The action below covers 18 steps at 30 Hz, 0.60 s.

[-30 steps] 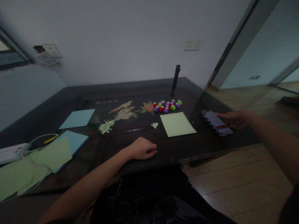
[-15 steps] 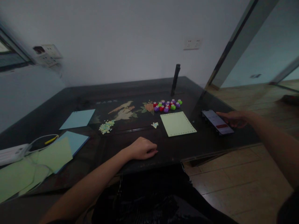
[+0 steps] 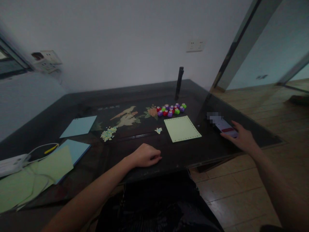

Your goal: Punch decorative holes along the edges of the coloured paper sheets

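My left hand (image 3: pixel 146 155) rests on the near edge of the dark table, its fingers curled in and nothing visible in it. At the right, my right hand (image 3: pixel 242 138) has its thumb and fingers on opposite sides of the near end of a phone (image 3: pixel 224 125), which lies on the table with its screen lit. Left of the phone is a pale green sheet (image 3: pixel 182 129) with small marks along its edges. Beside that sheet sits a little cluster of small pale pieces (image 3: pixel 158 130). A larger pile of such pieces (image 3: pixel 108 133) lies farther left.
Several red, green and purple beads (image 3: pixel 170 110) with eye-like dots stand behind the sheet. A black upright stick (image 3: pixel 179 83) rises at the back. On the left are blue sheets (image 3: pixel 78 126), green paper (image 3: pixel 55 161), a white power strip (image 3: pixel 13 165) and a cable.
My right hand has gone from one finger touching the phone's screen to gripping its near end from both sides. My left hand stays on the table; the view has shifted slightly.
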Motion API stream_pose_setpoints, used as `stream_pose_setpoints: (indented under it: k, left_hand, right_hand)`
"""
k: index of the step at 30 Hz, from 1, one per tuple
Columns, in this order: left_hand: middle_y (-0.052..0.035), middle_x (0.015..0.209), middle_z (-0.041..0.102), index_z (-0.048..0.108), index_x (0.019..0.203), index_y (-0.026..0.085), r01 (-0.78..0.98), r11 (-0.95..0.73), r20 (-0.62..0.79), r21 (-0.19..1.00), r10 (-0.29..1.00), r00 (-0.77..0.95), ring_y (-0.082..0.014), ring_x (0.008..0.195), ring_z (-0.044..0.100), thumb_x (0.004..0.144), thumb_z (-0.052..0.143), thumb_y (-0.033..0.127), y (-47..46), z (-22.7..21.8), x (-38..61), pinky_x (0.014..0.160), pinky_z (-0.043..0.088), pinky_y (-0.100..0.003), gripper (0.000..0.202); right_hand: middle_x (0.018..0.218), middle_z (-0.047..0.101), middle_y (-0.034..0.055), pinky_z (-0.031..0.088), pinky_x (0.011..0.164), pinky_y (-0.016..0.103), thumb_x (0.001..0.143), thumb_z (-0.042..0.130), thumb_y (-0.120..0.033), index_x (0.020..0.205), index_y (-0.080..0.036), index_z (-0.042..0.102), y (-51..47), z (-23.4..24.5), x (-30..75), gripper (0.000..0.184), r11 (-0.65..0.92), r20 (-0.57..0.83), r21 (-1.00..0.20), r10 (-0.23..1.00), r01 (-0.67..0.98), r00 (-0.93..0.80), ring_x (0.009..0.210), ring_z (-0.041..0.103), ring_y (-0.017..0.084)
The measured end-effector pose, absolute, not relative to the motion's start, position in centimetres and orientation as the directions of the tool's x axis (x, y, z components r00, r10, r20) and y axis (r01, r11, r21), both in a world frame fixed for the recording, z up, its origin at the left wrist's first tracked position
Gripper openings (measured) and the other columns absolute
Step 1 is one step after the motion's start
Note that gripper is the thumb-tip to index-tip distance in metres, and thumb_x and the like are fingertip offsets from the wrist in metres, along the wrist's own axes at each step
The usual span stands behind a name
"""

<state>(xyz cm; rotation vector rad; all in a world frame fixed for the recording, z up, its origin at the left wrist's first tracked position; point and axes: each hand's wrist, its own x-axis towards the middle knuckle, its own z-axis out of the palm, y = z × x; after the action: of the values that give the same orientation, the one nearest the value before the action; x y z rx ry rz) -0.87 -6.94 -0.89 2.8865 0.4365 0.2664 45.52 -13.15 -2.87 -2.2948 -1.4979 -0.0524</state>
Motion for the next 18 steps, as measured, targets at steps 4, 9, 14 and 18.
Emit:
stream_pose_setpoints:
  k: [4,9,14,18]
  left_hand:
    - [0.002,0.057,0.055,0.049,0.067,0.019,0.273,-0.932,0.138,0.238,0.31,0.94,-0.0094,0.053,0.05,0.091,0.041,0.029,-7.0,-0.8,-0.8,0.052,0.028,-0.024,0.027]
    - [0.0023,0.058,0.055,0.05,0.068,0.019,0.275,-0.933,0.139,0.231,0.311,0.94,-0.0092,0.053,0.05,0.09,0.042,0.029,-6.9,-0.9,-0.8,0.052,0.028,-0.024,0.026]
    - [0.003,0.058,0.055,0.049,0.067,0.019,0.288,-0.932,0.123,0.222,0.32,0.94,-0.0093,0.054,0.05,0.091,0.042,0.03,-6.9,-1.0,-0.8,0.052,0.029,-0.024,0.027]
    - [0.0032,0.058,0.055,0.048,0.067,0.019,0.289,-0.931,0.123,0.224,0.322,0.939,-0.0093,0.054,0.05,0.091,0.041,0.03,-6.9,-0.9,-0.9,0.053,0.029,-0.024,0.027]
  right_hand:
    - [0.124,0.056,0.0196,0.036,0.093,0.041,0.076,0.053,-0.056,0.132,-0.013,0.04,-12.9,-3.3,43.9,0.071,-0.343,0.317,-0.255,0.853,0.904,0.414,0.109,0.054,0.034]
    - [0.115,0.061,0.017,0.038,0.089,0.045,0.076,0.053,-0.054,0.128,-0.016,0.043,-12.8,-4.1,43.6,0.065,-0.34,0.372,-0.228,0.836,0.913,0.404,0.101,0.057,0.033]
    - [0.11,0.062,0.0191,0.037,0.087,0.046,0.076,0.053,-0.054,0.125,-0.013,0.046,-12.7,-5.0,42.9,0.065,-0.304,0.477,-0.205,0.799,0.93,0.366,0.096,0.058,0.034]
    - [0.111,0.062,0.0198,0.037,0.086,0.045,0.076,0.052,-0.057,0.125,-0.012,0.046,-12.7,-5.3,42.6,0.067,-0.284,0.499,-0.191,0.796,0.94,0.342,0.096,0.058,0.034]
